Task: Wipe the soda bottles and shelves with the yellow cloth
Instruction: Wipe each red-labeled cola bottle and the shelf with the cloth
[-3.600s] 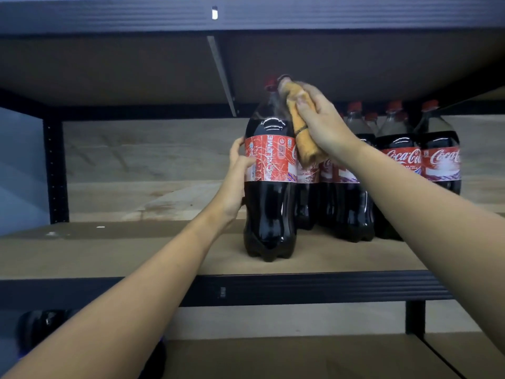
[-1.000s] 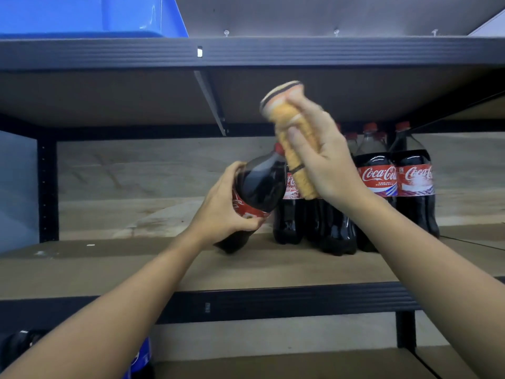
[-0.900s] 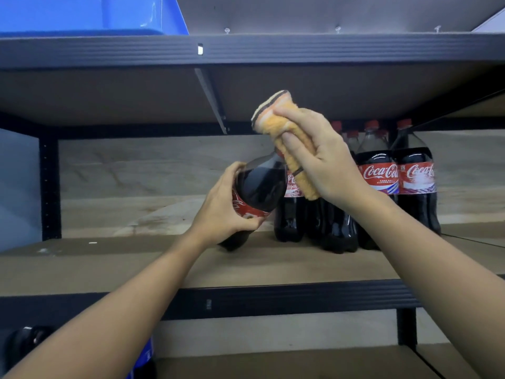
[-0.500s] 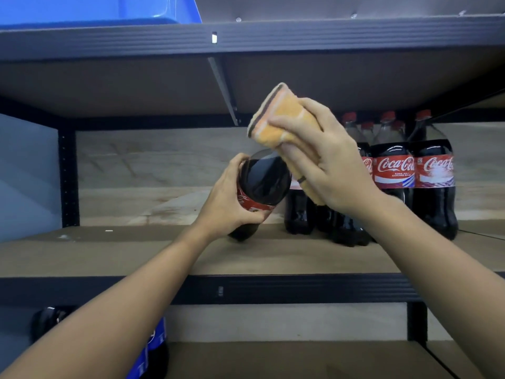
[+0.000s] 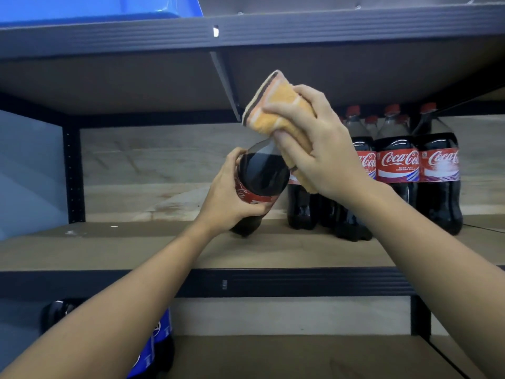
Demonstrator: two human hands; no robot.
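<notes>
Your left hand (image 5: 229, 198) grips the soda bottle (image 5: 259, 181) at its label, tilted neck-first toward you with its base on the shelf (image 5: 300, 250) near the front edge, while your right hand (image 5: 322, 149) clutches the yellow cloth (image 5: 276, 105) directly over the neck.

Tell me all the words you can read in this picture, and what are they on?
"Coca-Cola": red label of a standing bottle on the shelf.
"Coca": label of the rightmost bottle; the rest curves away.
Small white print under "Coca-Cola": too blurred to read.
Tilted bottle gripped by the left hand: red label, letters unreadable.
Blue-label bottle below: unreadable.
Yellow cloth in the right hand: no words.
</notes>
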